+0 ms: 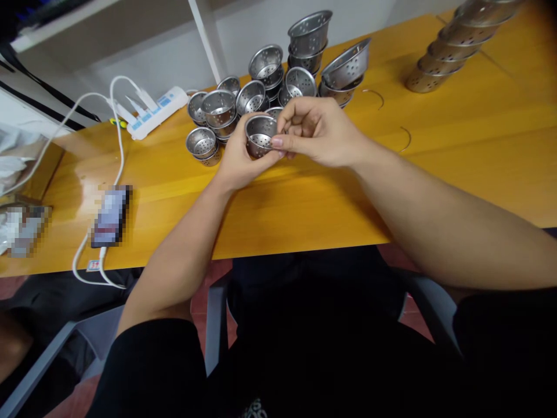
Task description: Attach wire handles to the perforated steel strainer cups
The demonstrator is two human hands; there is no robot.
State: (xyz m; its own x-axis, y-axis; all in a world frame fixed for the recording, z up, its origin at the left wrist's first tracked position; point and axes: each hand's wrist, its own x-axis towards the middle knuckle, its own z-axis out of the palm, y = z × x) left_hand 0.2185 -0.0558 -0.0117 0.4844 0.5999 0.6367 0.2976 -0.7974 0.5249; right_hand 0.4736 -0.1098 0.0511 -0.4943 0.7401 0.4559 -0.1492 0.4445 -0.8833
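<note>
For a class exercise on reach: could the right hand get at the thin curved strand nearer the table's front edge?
Probably yes: nothing appears to stand between the right hand and the thin curved strand, though that hand is busy at the metal cup.

Cup (257, 142) in left hand (237, 158); right hand (321, 130), fingers (290, 143) at cup's right rim. Just behind fingers: clustered cups (266, 64), some stacked, on table (296, 215). Left of fingers: two nested cups (202, 144), near; power strip (167, 109), farther left; phone (109, 220), well left, nearer table's front edge. Right of fingers: two strands (409, 139) on table; leaning cup stack (452, 51), far right and behind.
</note>
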